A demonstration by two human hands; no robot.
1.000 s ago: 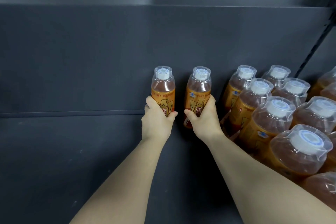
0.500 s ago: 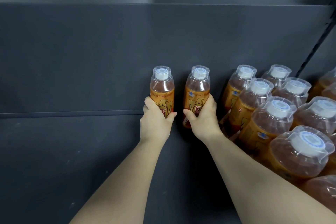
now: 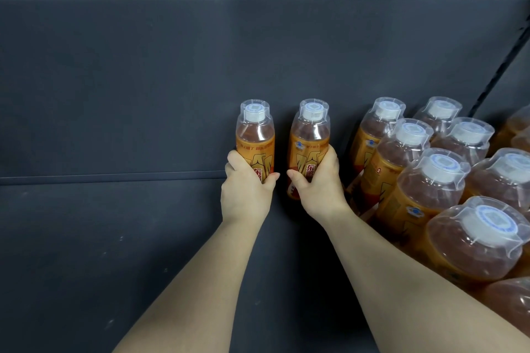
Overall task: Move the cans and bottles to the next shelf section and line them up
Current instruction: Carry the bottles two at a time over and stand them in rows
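Our left hand [image 3: 246, 189] curls round the lower label of one orange bottle [image 3: 255, 135], thumb across the front. Our right hand [image 3: 318, 189] holds a second bottle [image 3: 308, 137] the same way. Both bottles are upright, with a narrow gap between them, close to the rear panel [image 3: 143, 80] of the dark shelf [image 3: 114, 238]. Near the second bottle, to its right, stand packed rows of matching bottles [image 3: 424, 189].
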